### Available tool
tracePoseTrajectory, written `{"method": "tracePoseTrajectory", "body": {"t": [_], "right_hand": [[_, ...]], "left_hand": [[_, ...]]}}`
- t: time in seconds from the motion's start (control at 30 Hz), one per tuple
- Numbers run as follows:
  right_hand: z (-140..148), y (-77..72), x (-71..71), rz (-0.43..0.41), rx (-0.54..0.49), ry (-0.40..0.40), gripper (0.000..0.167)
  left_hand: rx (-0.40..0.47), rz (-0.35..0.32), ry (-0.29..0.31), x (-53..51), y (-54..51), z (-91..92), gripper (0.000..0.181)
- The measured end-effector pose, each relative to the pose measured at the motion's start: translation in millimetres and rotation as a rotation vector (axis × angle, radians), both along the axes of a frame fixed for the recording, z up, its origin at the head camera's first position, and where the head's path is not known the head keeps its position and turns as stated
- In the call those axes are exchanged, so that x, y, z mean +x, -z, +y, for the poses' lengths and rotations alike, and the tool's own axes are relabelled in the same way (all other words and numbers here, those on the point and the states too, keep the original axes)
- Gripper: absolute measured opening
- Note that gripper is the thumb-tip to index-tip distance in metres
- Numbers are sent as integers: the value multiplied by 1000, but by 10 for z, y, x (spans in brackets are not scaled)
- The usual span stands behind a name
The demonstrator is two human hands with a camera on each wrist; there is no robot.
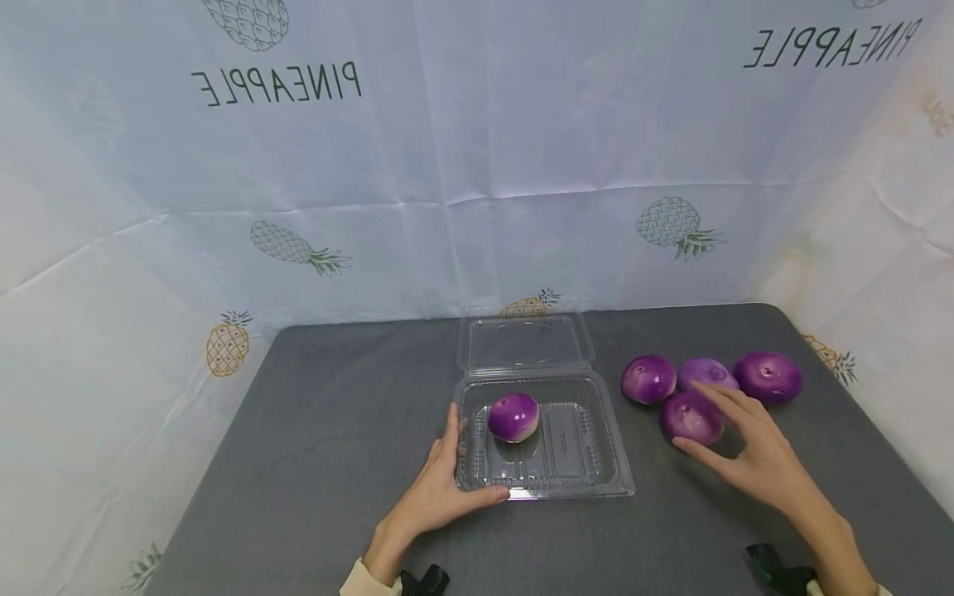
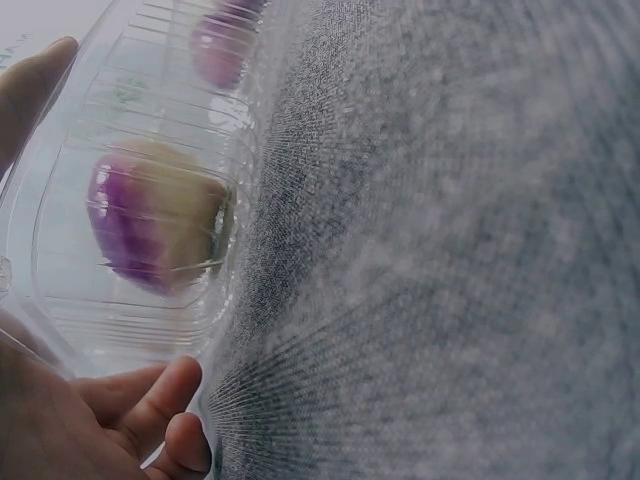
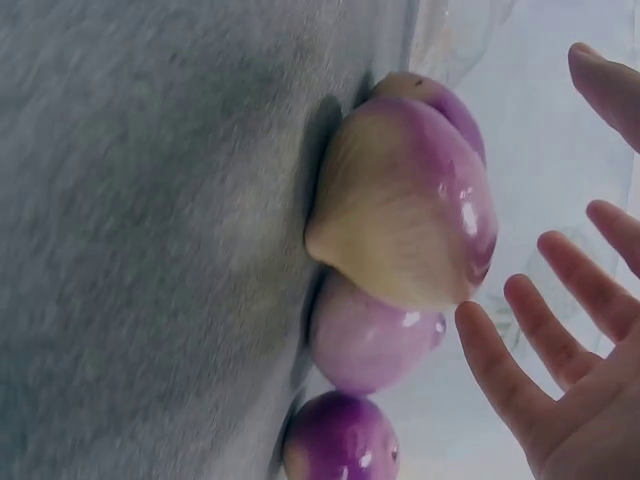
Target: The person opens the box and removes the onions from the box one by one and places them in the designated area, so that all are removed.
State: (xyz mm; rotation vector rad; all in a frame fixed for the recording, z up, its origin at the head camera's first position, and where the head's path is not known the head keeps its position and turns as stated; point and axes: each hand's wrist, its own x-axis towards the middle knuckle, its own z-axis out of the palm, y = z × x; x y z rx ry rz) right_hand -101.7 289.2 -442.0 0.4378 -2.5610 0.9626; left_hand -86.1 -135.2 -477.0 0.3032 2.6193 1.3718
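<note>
A clear plastic clamshell box [image 1: 619,468] lies with its lid [image 1: 525,343] folded back, and a purple-and-cream turnip [image 1: 514,416] sits in the left part of its tray. My left hand [image 1: 432,492] grips the box's near left corner, thumb along the front edge and fingers at the left side; curled fingertips [image 2: 180,385] show in the left wrist view. On the right, my right hand [image 1: 753,451] is spread around the nearest turnip [image 1: 689,420] of a cluster. The right wrist view shows the fingers apart beside this turnip [image 3: 410,210]; contact is unclear.
Behind the nearest turnip stand a glossy turnip [image 1: 648,379], a paler one [image 1: 704,374] and a larger one [image 1: 768,377] close together. The dark grey table [image 1: 335,414] meets a pineapple-printed cloth [image 1: 447,165] at its back edge.
</note>
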Motion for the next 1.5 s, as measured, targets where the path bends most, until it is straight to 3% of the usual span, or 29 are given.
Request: {"method": "tracePoseTrajectory", "body": {"t": [0.1, 0.4, 0.77, 1.1, 1.5], "right_hand": [[-50, -18, -15, -13, -8, -6, 83], [-109, -36, -62, 67, -15, -5, 80], [-311, -116, -161, 99, -28, -61, 79], [-587, -104, -267, 83, 2, -106, 80], [-981, -113, -352, 7, 17, -207, 76]], "left_hand": [[0, -1, -1, 0, 1, 3, 140], [4, -8, 0, -5, -5, 6, 139], [6, 4, -1, 0, -4, 1, 139], [8, -6, 5, -6, -6, -1, 138], [10, -21, -1, -4, -23, 7, 138]]}}
